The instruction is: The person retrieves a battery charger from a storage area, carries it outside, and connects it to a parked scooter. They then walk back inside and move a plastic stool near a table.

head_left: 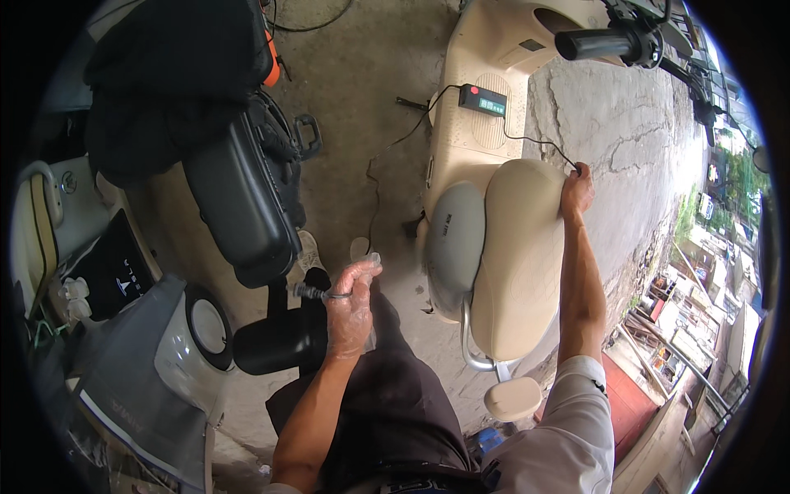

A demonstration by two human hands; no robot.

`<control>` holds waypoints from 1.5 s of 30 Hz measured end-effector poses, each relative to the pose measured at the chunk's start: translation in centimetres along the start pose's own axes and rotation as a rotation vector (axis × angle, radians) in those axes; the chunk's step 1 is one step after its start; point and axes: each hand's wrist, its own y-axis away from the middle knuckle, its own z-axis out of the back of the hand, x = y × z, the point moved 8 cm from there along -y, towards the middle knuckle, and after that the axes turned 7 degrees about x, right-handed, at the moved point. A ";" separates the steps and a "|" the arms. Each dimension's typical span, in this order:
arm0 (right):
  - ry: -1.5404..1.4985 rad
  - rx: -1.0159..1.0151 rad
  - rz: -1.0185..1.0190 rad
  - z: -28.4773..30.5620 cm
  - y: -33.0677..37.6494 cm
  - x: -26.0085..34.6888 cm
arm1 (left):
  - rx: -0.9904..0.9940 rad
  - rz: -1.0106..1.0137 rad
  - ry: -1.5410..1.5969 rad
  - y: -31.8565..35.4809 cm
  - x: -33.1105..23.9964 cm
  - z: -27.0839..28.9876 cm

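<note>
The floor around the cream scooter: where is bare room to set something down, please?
The floor between the black seat and the cream scooter, left of the thin cable, is mostly bare. So is the cracked concrete right of the scooter, beyond the right hand. Crowded: the footboard, partly taken by the black box, and the lower left, filled by the grey scooter.

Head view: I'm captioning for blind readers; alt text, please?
A person's left hand holds a cable ending in a plug, and the right hand holds a wire beside a beige scooter's seat. A black box with a lit screen lies on the footboard.
</note>
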 end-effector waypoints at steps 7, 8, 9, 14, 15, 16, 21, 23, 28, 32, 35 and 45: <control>0.137 0.029 -0.023 -0.1 -0.4 -0.4 | 0.088 -0.134 -0.276 -2.2 -5.6 2.9; 0.156 0.023 -0.017 -0.2 -0.3 0.3 | 0.114 -0.147 -0.358 -2.2 -6.6 3.0; 0.176 0.019 -0.011 -0.2 -0.3 0.8 | 0.113 -0.140 -0.367 -2.3 -7.4 3.2; 0.166 0.032 0.005 0.1 -0.5 0.7 | 0.104 -0.103 -0.396 -4.0 -7.9 5.2; 0.182 0.032 0.015 -0.2 -0.6 0.2 | 0.106 -0.055 -0.356 -4.4 -7.1 5.7; 0.197 0.033 0.026 0.0 -0.5 0.0 | 0.096 -0.090 -0.367 -4.6 -7.0 6.0; 0.137 0.028 0.027 0.2 -0.4 0.3 | 0.018 -0.111 -0.396 -5.9 -7.5 7.6; 0.129 0.030 0.041 0.2 -0.4 0.2 | -0.008 -0.161 -0.501 -7.0 -8.1 8.6; 0.120 0.034 0.020 0.0 -0.5 0.4 | 0.001 -0.245 -0.602 -12.0 -9.7 9.5; 0.029 -0.021 0.089 0.5 0.1 0.5 | -0.056 -0.230 -0.593 -14.3 -7.3 11.7; 0.023 -0.034 0.088 0.3 0.2 0.3 | -0.071 -0.274 -0.640 -15.3 -5.5 12.5; -0.147 -0.019 0.059 -0.3 0.4 0.1 | -0.096 -0.242 -0.867 -16.1 -5.4 12.0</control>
